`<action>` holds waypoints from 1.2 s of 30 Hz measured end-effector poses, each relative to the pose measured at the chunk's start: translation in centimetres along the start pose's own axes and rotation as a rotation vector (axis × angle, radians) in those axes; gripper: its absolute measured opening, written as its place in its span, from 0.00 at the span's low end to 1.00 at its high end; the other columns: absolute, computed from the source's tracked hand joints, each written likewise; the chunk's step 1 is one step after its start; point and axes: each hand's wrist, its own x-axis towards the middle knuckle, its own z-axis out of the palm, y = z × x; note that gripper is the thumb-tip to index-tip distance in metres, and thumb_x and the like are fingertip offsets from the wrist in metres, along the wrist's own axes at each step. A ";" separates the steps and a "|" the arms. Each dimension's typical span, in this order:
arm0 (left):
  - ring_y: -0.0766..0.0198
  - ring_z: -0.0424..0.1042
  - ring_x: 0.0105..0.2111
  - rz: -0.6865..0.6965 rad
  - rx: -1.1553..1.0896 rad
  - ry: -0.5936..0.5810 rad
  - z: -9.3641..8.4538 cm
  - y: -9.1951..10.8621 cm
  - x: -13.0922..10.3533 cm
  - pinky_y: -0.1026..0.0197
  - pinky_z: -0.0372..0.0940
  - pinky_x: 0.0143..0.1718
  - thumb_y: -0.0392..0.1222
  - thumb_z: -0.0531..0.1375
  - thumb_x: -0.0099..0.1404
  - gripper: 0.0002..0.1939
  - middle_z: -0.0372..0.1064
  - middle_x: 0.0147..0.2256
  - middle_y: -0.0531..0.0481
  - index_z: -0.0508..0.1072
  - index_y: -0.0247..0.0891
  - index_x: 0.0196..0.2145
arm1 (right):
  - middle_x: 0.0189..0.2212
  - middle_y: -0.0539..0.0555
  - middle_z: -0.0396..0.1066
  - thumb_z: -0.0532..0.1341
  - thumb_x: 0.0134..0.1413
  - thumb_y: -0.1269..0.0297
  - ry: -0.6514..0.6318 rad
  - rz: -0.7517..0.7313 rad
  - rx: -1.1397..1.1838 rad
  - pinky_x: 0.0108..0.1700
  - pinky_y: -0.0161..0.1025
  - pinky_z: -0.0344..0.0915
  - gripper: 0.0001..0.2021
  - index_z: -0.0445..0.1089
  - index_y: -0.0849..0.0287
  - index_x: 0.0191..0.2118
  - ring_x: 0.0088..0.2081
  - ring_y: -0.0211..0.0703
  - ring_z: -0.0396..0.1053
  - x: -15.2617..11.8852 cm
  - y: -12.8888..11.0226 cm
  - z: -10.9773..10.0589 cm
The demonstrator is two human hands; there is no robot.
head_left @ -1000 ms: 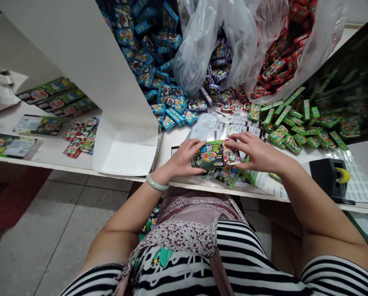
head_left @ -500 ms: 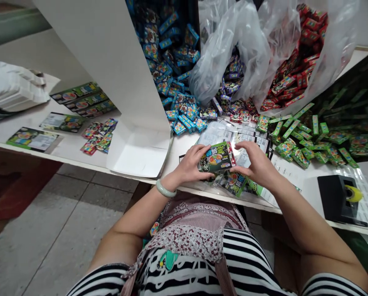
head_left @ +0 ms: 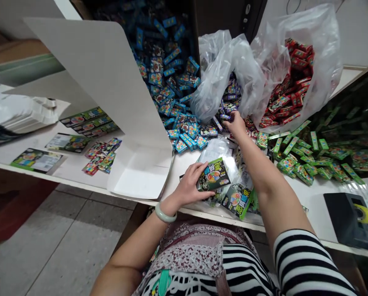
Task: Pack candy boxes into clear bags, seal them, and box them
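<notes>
My left hand grips a black-and-green printed packet by its left side, thumb below and fingers on top. It is just above the table's front edge. My right hand is stretched forward to the small purple boxes at the mouth of a plastic bag. Its fingertips are closed on one small purple box, partly hidden by the hand. Beneath and beside the held packet lie more black-and-green packets and clear plastic sleeves.
Small blue boxes spill from a dark container at the back. Red boxes fill a clear bag; green boxes lie right. A tape dispenser stands front right. An upright white card box stands left, beyond it small boxes.
My right hand has left the packet and reached forward to the purple boxes. The red piece at the packet's right edge no longer shows. My left hand still holds the packet.
</notes>
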 end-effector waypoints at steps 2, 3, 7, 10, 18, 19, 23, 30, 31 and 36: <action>0.46 0.64 0.57 -0.009 0.014 0.015 -0.4 -0.2 -0.2 0.39 0.65 0.59 0.60 0.68 0.58 0.52 0.59 0.57 0.38 0.48 0.46 0.71 | 0.42 0.57 0.76 0.62 0.50 0.63 0.033 0.017 0.062 0.51 0.47 0.67 0.20 0.68 0.60 0.50 0.44 0.50 0.72 0.6 0.3 0.7; 0.46 0.64 0.57 -0.012 0.019 0.023 -0.6 -0.3 -0.4 0.40 0.65 0.59 0.60 0.68 0.58 0.51 0.59 0.57 0.38 0.48 0.46 0.71 | 0.40 0.56 0.76 0.61 0.51 0.62 0.063 0.009 0.106 0.50 0.46 0.68 0.18 0.68 0.60 0.49 0.42 0.49 0.72 0.4 0.6 0.6; 0.46 0.64 0.57 -0.007 0.016 0.050 -0.8 -1.1 -0.6 0.40 0.65 0.59 0.60 0.68 0.58 0.51 0.60 0.57 0.38 0.49 0.45 0.70 | 0.38 0.55 0.74 0.58 0.55 0.55 0.015 0.012 0.354 0.40 0.42 0.71 0.19 0.68 0.58 0.49 0.38 0.46 0.72 -2.3 2.4 -2.2; 0.47 0.64 0.57 0.001 0.007 0.053 -0.6 -1.4 -0.5 0.41 0.66 0.59 0.61 0.67 0.59 0.50 0.59 0.56 0.39 0.49 0.46 0.70 | 0.39 0.54 0.75 0.57 0.57 0.49 -0.160 -0.010 0.471 0.34 0.41 0.71 0.22 0.69 0.55 0.52 0.36 0.44 0.72 -5.8 3.6 -5.7; 0.47 0.64 0.57 0.019 0.045 0.027 -0.3 -1.0 -0.4 0.42 0.65 0.60 0.63 0.67 0.58 0.50 0.60 0.56 0.39 0.51 0.45 0.70 | 0.41 0.50 0.80 0.63 0.57 0.61 -0.860 -0.463 -0.043 0.53 0.51 0.67 0.08 0.80 0.47 0.39 0.46 0.48 0.75 -12.6 2.8 -11.2; 0.47 0.64 0.57 0.020 0.051 0.018 -0.3 -0.9 -0.5 0.42 0.65 0.60 0.63 0.67 0.58 0.50 0.60 0.56 0.40 0.51 0.45 0.70 | 0.45 0.51 0.79 0.62 0.58 0.62 -0.808 -0.498 -0.099 0.56 0.54 0.64 0.09 0.80 0.47 0.42 0.50 0.50 0.73 -13.3 2.5 -11.6; 0.47 0.65 0.56 0.014 0.091 0.010 -0.5 -0.9 -1.2 0.42 0.65 0.59 0.63 0.66 0.58 0.49 0.61 0.56 0.40 0.52 0.46 0.69 | 0.55 0.64 0.73 0.58 0.63 0.53 -0.341 -0.314 -0.291 0.58 0.62 0.60 0.18 0.73 0.57 0.53 0.58 0.62 0.67 -17.5 2.7 -12.8; 0.46 0.64 0.56 0.008 0.159 -0.054 0.0 -0.6 -1.4 0.40 0.64 0.58 0.63 0.66 0.58 0.50 0.60 0.57 0.38 0.51 0.45 0.70 | 0.55 0.70 0.67 0.69 0.48 0.50 -0.195 -0.136 -0.367 0.56 0.63 0.64 0.34 0.64 0.63 0.57 0.56 0.69 0.65 -24.0 4.5 -10.5; 0.45 0.64 0.56 0.021 0.168 -0.056 0.1 -0.6 -1.4 0.40 0.64 0.58 0.64 0.66 0.58 0.51 0.60 0.57 0.38 0.50 0.45 0.70 | 0.55 0.70 0.68 0.69 0.48 0.53 -0.161 -0.178 -0.314 0.57 0.62 0.64 0.32 0.65 0.63 0.57 0.56 0.68 0.65 -24.1 4.4 -10.9; 0.44 0.64 0.56 0.141 0.166 -0.049 -0.2 -0.2 -1.4 0.41 0.64 0.58 0.64 0.67 0.57 0.52 0.60 0.57 0.37 0.49 0.44 0.70 | 0.59 0.64 0.66 0.66 0.55 0.54 -0.368 -0.631 -0.033 0.61 0.57 0.63 0.28 0.66 0.58 0.59 0.60 0.59 0.64 -23.3 1.5 -15.3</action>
